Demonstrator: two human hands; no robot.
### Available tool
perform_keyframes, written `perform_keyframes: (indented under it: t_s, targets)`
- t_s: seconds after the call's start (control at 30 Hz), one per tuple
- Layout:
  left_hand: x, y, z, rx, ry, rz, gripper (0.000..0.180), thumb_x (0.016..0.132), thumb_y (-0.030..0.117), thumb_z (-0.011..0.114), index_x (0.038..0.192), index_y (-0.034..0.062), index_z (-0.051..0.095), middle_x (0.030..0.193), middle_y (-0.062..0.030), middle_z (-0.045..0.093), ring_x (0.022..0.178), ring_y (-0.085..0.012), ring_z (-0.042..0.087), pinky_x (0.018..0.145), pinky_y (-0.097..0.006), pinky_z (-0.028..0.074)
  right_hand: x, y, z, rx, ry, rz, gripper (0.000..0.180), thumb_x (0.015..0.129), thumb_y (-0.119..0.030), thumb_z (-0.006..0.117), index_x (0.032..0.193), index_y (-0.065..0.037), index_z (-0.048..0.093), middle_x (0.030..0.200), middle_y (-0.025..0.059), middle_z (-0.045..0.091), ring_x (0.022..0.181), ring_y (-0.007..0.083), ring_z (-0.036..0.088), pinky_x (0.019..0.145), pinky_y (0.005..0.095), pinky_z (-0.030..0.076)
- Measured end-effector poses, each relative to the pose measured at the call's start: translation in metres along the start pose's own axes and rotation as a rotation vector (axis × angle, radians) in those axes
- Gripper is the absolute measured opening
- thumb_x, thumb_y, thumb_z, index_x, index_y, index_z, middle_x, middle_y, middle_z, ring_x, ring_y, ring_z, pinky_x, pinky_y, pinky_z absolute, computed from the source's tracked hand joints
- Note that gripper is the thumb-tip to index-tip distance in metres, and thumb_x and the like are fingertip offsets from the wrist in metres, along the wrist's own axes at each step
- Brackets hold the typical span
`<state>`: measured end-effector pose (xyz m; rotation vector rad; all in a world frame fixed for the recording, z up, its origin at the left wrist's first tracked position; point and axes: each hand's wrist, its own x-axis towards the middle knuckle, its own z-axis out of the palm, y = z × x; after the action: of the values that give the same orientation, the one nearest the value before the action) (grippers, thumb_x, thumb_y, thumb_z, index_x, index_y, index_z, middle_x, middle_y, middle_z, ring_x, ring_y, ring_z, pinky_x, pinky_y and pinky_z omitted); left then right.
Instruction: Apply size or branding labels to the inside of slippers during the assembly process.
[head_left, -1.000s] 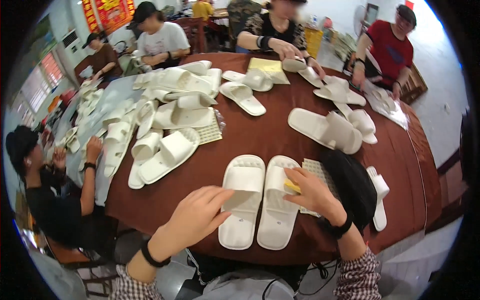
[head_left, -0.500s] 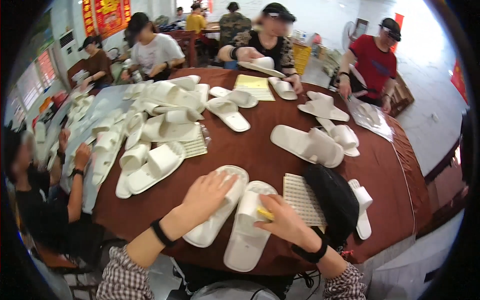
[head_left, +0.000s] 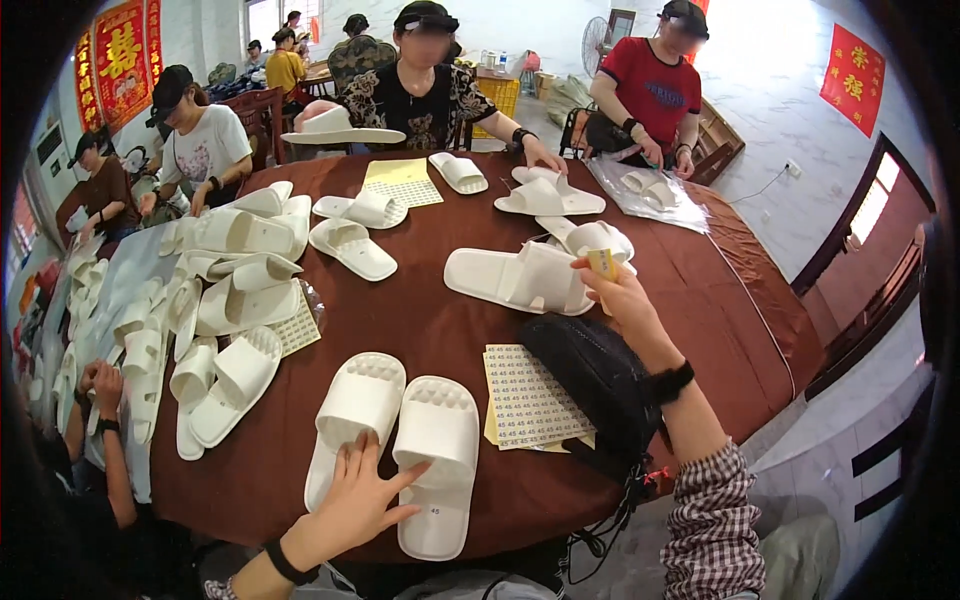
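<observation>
Two white slippers stand side by side at the table's near edge, a left slipper [head_left: 361, 400] and a right slipper [head_left: 436, 450] with a small printed mark on its insole. My left hand [head_left: 355, 490] is open over them, its fingers spread. Its fingertips rest by the left slipper's strap, and the thumb reaches over the right slipper. My right hand [head_left: 628, 305] is raised at the right, pinching a small yellow strip [head_left: 600, 263] between thumb and fingers. Just behind that hand lie a large white slipper [head_left: 515, 278] and another white slipper [head_left: 585, 236].
Sticker sheets [head_left: 530, 400] lie beside a black pouch [head_left: 590, 385] at the right. A heap of white slippers [head_left: 240, 235] covers the left side. Across the brown tablecloth [head_left: 400, 310], one person [head_left: 425, 100] holds a slipper; another [head_left: 655, 95] handles a clear plastic bag [head_left: 650, 195].
My right hand has left the right slipper and risen to the right with the yellow strip. My left hand has slid back from the left slipper's toe. The view has turned right.
</observation>
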<state>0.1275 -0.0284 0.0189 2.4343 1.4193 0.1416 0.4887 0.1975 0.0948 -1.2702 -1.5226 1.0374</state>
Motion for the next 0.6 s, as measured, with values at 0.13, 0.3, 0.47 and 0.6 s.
perform_keyframes:
  t_s: [0.13, 0.3, 0.47, 0.6]
  targets:
    - [0.018, -0.004, 0.011, 0.112, 0.038, -0.020, 0.061, 0.091, 0.043, 0.066, 0.136, 0.0026, 0.054, 0.134, -0.0417, 0.037, 0.133, -0.0576, 0.032, 0.112, -0.062, 0.026, 0.040, 0.061, -0.018, 0.098, -0.095, 0.140, 0.023, 0.097, -0.026, 0.064, 0.111, -0.008, 0.069, 0.096, -0.0026, 0.062, 0.086, 0.0086, 0.054, 0.076, 0.0247, 0.043]
    - [0.025, -0.021, 0.030, -0.335, 0.316, -0.024, 0.026, 0.090, 0.018, 0.063, 0.093, -0.0079, 0.059, 0.117, -0.0308, 0.050, 0.111, -0.0506, 0.048, 0.099, -0.055, 0.040, 0.062, 0.082, 0.016, 0.156, -0.015, 0.048, 0.028, 0.096, -0.028, 0.066, 0.113, -0.006, 0.068, 0.104, 0.0004, 0.066, 0.093, 0.0127, 0.059, 0.082, 0.0290, 0.047]
    - [-0.010, -0.020, -0.004, -0.647, 0.374, -0.161, 0.014, 0.085, 0.004, 0.052, 0.091, -0.0079, 0.057, 0.116, -0.0239, 0.054, 0.102, -0.0406, 0.058, 0.088, -0.044, 0.048, 0.078, 0.107, 0.002, 0.194, 0.051, 0.040, 0.031, 0.094, -0.032, 0.070, 0.114, -0.007, 0.068, 0.107, 0.0013, 0.066, 0.096, 0.0142, 0.060, 0.084, 0.0300, 0.048]
    - [-0.044, -0.040, -0.033, -0.706, 0.633, -0.294, 0.019, 0.079, -0.001, 0.049, 0.094, -0.0060, 0.060, 0.096, -0.0193, 0.060, 0.092, -0.0394, 0.060, 0.084, -0.043, 0.049, 0.083, 0.111, -0.022, 0.276, 0.065, 0.077, 0.032, 0.094, -0.026, 0.069, 0.118, -0.005, 0.067, 0.113, 0.0041, 0.065, 0.102, 0.0163, 0.061, 0.089, 0.0315, 0.049]
